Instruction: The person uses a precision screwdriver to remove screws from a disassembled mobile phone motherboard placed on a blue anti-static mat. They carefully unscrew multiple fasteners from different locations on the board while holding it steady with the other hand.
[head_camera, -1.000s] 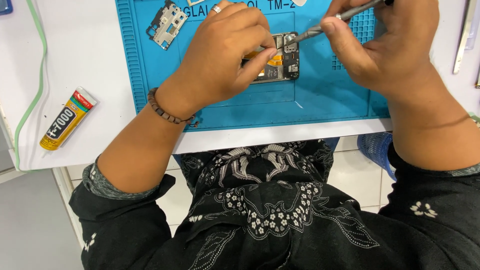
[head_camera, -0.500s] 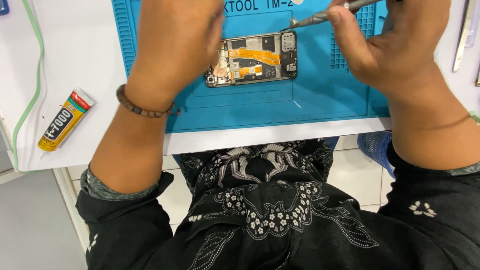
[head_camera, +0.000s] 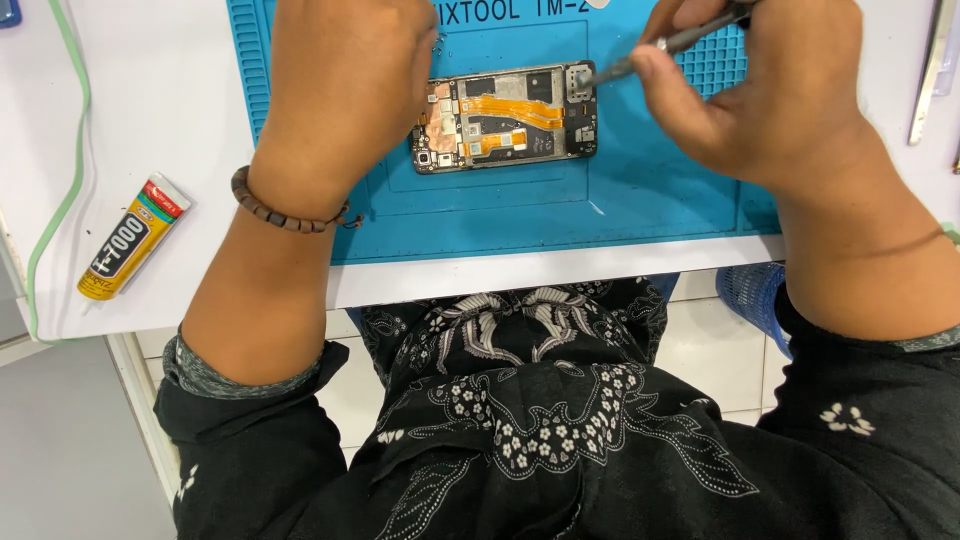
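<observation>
An opened phone (head_camera: 505, 120) with its back cover off lies flat on a blue work mat (head_camera: 560, 215), showing an orange flex cable and circuit parts. My right hand (head_camera: 760, 90) grips a thin metal screwdriver (head_camera: 640, 58); its tip touches the phone's upper right corner. My left hand (head_camera: 345, 90) hovers over the mat just left of the phone, back of the hand up, near its left end. The fingers run past the top edge, so what they hold is hidden. A brown bead bracelet (head_camera: 285, 210) circles that wrist.
A yellow and black glue tube (head_camera: 130, 238) lies on the white table at the left, beside a pale green cable (head_camera: 70, 170). Metal tweezers (head_camera: 930, 70) lie at the far right. A blue basket (head_camera: 755, 300) stands on the floor under the table edge.
My left hand has lifted off the phone and drawn back to the left, uncovering it. The screwdriver tip has come down onto the phone's upper right corner.
</observation>
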